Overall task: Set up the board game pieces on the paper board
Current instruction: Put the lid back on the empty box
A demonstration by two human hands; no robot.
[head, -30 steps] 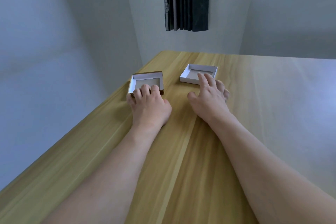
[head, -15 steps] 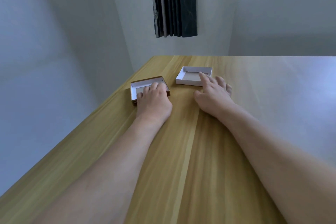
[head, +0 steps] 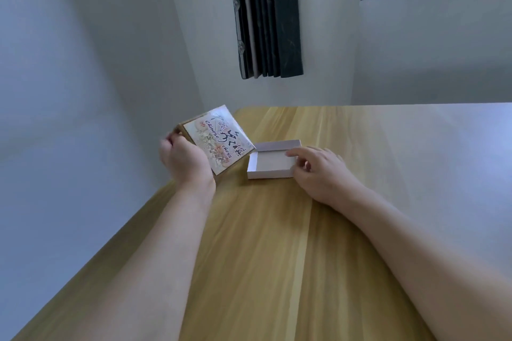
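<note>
We judged the printed box lid [head: 217, 140] light, thin card (easily crushed), so our left hand [head: 184, 159] pinched its edges while the right hand [head: 321, 171] lay loose-fingered beside the white tray [head: 273, 171].

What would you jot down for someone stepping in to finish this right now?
Left hand: grip on the printed Chinese chess box half, tipped up on edge at the table's left side.
Right hand: fingers relaxed, touching the right rim of the white box tray, which lies flat on the wooden table.
Done: the box is apart in two halves.
Left: no paper board or pieces are in view; find them, lay the board out, and set the pieces.
</note>
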